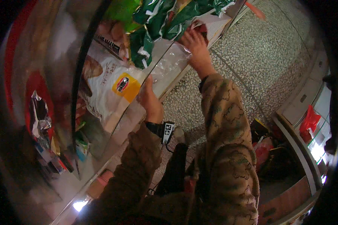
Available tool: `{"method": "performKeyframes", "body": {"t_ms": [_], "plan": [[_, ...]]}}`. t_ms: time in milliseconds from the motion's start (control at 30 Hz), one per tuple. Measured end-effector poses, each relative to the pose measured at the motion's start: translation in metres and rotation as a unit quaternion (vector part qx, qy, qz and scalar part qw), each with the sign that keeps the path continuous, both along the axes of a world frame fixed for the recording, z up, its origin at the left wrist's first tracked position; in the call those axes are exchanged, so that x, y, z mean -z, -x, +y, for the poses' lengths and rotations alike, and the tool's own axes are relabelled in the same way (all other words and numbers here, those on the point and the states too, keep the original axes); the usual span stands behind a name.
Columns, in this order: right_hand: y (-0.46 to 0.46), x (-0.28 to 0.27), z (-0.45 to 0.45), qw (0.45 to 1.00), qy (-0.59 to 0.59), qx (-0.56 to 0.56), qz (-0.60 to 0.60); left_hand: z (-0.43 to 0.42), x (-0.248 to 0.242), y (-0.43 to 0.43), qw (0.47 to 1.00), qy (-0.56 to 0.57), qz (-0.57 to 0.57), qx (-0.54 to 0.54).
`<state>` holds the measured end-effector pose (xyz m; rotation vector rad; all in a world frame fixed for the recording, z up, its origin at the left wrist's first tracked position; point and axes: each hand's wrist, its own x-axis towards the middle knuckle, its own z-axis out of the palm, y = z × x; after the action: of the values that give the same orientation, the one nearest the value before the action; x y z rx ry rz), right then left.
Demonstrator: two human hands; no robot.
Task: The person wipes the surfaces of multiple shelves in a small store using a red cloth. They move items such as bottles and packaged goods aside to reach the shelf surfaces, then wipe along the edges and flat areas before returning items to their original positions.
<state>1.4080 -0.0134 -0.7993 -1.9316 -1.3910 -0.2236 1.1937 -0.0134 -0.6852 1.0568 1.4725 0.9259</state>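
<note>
My left hand (pixel 152 98) is at the shelf edge, beside a white plastic food package (pixel 107 84) with a yellow patch and writing. The shelf's clear pane partly covers that package, and my left fingers are mostly hidden behind it. My right hand (pixel 195 46) reaches over green glossy packages (pixel 160 22) at the top, its fingers spread near a dark red item (pixel 201 29). Whether it grips anything is unclear. Clear plastic wrap (pixel 170 60) lies between my two hands. A black wristband with a small device (pixel 167 132) sits at my left wrist.
Blurred packages and a red-backed silvery packet (pixel 40 112) are at the left. Speckled stone floor (pixel 233 56) runs along the shelf. At the right stand an open-topped wooden case (pixel 293 194) with dark and red items inside, and a red plastic bag (pixel 309 121).
</note>
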Motion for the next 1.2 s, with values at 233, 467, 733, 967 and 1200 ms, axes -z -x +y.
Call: {"method": "performKeyframes", "body": {"t_ms": [233,467,733,967,1200], "plan": [[0.092,-0.016,-0.042,0.981,0.085,-0.158,0.073,0.004,0.008,-0.007,0.996,-0.063,-0.036,-0.048],[0.177,-0.028,-0.066,0.96,0.133,-0.202,0.143,0.0,-0.003,-0.014,0.998,-0.028,-0.051,0.028],[0.26,-0.029,-0.07,0.971,0.145,-0.133,0.135,0.003,-0.006,-0.004,0.977,0.07,0.154,0.127],[0.338,-0.034,-0.083,0.973,0.141,-0.128,0.128,0.002,0.032,0.004,0.98,0.007,0.111,0.166],[0.346,-0.03,-0.089,0.983,0.108,-0.108,0.098,-0.021,0.012,0.091,0.896,-0.042,-0.026,0.442]]}}
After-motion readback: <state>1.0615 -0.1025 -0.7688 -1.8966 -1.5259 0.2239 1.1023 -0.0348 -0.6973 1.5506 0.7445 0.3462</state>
